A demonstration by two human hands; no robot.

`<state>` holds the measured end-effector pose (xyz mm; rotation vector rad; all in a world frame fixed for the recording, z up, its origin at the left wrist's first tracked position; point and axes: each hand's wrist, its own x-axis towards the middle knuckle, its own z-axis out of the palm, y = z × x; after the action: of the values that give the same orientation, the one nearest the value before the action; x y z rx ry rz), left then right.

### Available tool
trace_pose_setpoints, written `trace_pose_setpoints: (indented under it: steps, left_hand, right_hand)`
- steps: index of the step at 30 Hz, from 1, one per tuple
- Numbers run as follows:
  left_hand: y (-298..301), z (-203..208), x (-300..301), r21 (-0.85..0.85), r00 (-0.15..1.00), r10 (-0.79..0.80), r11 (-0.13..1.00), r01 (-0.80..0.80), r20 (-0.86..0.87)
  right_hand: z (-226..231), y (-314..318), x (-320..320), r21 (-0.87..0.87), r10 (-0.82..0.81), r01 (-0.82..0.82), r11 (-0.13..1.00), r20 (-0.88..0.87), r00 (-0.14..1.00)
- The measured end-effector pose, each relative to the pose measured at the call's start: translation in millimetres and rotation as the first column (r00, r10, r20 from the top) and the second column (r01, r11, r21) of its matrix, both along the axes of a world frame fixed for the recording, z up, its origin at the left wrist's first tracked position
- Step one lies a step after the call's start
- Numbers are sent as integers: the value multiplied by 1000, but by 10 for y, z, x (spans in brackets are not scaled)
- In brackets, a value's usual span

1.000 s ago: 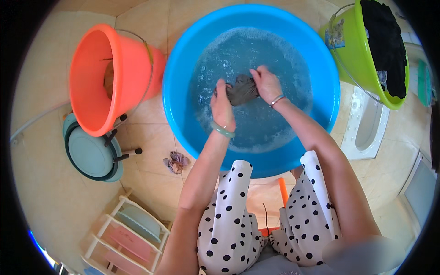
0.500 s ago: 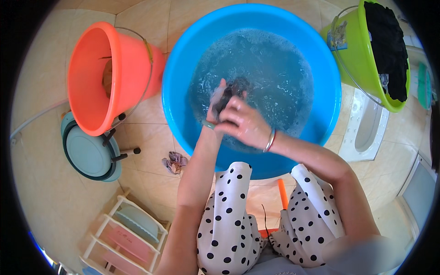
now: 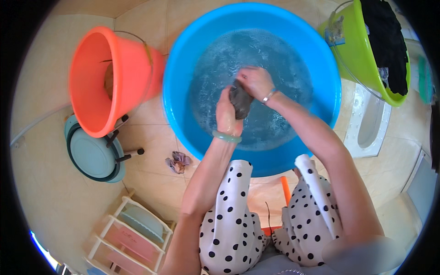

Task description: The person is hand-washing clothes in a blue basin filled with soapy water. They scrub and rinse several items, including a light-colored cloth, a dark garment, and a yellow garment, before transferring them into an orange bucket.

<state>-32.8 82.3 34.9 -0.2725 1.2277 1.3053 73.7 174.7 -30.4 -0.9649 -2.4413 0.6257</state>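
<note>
A large blue basin [image 3: 321, 98] of cloudy, sudsy water [image 3: 282, 59] stands in front of my knees. Above the water I hold a small wet dark grey cloth [image 3: 241, 101], sock-like in shape and bunched up. My left hand [image 3: 226, 112], with a green bangle at its wrist, is closed around the cloth's near left side. At the far end of it, the fingers of my right hand [image 3: 257, 82] grip the cloth; their tips are partly hidden. A silver bracelet is on the right wrist.
An orange bucket [image 3: 117, 78] stands left, a green bucket [image 3: 347, 59] heaped with black cloth [image 3: 385, 46] right. Beside them are a folded teal basin [image 3: 94, 153] and a squat toilet [image 3: 368, 121]. A crumpled cloth [image 3: 178, 162] lies on the tiles near a white rack [image 3: 130, 224].
My right hand has moved away from me to the cloth's far end. My left hand has shifted slightly right, and the cloth now shows as a smoother, rounder shape.
</note>
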Motion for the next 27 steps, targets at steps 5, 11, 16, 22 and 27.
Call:
trace_pose_setpoints:
  steps: [5,11,16,22,27]
  left_hand:
    - [-143,-296,-479,59,947,-84,992,107,-310]
    - [-142,-368,-519,-145,947,-117,987,76,-301]
    - [-254,-692,-574,-130,952,-162,983,131,-261]
    - [-47,-788,-569,-86,984,-140,988,131,-107]
    - [-16,-513,-702,226,961,-242,952,208,136]
  right_hand:
    - [151,-146,417,-186,-232,188,964,-253,939]
    - [197,-428,685,-183,-98,92,979,-29,995]
    - [226,-640,171,-126,-279,338,933,345,896]
    - [-82,-436,37,-700,-247,151,698,-37,968]
    - [852,-874,-195,-581,36,-244,777,-346,937]
